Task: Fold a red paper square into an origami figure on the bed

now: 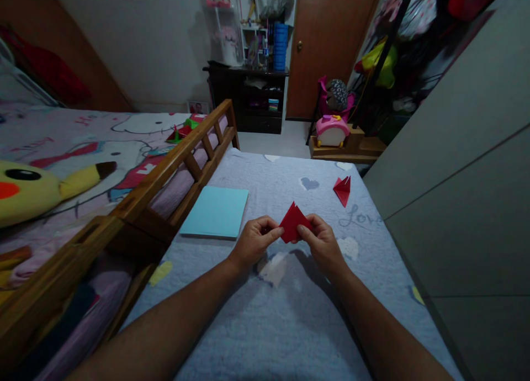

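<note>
A small folded piece of red paper [293,222], roughly diamond-shaped with a point at the top, is held up between both hands over the bed. My left hand [257,238] pinches its left corner between thumb and fingers. On the other side, my right hand [321,238] grips the right corner, its thumb lying across the front. Another folded red paper piece [343,190] rests on the sheet, farther off to the right. To the left of my hands lies a light blue square stack of paper [215,211].
A wooden bed rail [165,182] runs along the left, with a yellow plush toy [37,190] beyond it. Grey cabinet doors [464,165] flank the right side. Past the bed stand a dark low cabinet [248,102] and a pink toy case [332,131].
</note>
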Demonstrator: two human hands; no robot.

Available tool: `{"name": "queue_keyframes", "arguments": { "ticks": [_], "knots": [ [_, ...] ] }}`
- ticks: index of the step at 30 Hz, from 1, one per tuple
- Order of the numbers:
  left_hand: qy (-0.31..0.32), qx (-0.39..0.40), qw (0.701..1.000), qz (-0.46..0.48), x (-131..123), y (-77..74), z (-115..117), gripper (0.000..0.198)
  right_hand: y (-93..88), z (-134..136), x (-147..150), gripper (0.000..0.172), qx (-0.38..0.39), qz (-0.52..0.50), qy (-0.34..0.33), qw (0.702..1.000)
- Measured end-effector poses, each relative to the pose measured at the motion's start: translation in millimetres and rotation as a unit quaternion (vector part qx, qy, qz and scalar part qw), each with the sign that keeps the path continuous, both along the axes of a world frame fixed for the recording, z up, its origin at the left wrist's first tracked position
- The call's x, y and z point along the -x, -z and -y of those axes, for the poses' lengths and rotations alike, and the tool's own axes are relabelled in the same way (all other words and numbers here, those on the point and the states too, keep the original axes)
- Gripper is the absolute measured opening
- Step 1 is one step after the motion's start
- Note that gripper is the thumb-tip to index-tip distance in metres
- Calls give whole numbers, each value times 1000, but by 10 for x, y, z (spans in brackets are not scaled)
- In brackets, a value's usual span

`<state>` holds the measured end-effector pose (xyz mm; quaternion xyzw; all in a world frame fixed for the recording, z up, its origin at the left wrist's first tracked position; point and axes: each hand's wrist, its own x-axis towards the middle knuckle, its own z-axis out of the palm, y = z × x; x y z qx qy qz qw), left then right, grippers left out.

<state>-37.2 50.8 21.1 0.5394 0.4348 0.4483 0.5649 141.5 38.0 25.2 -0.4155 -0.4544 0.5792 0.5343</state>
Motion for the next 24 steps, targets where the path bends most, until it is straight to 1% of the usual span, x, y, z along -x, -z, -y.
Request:
{"name": "queue_keyframes", "arguments": {
  "ticks": [2,5,7,11,14,17,20,22,24],
  "knots": [
    [11,8,1000,9,-12,-8,3,22,-1,0,4,24,1,17,-4,1000],
    [32,13,999,31,-34,-15,6,27,14,6,14,24,-1,41,-9,999],
    [34,12,999,40,-44,-13,7,25,26,16,23,22,-4,54,-12,998],
    [7,11,999,34,-46,-10,9,21,20,42,33,17,-15,80,-12,997],
    [-12,7,1000,23,-42,-18,11,20,-7,49,30,17,-21,77,-3,997],
    [-22,22,999,36,-46,-19,6,23,-15,40,25,17,-34,74,26,996],
    [-34,47,996,69,-61,-11,-1,26,9,23,25,17,-47,93,85,991],
    [-47,54,994,85,-76,-6,-2,27,34,16,29,19,-42,92,117,988],
    [-55,51,992,101,-91,-1,2,28,61,14,40,22,-35,80,127,988]
  ]
}}
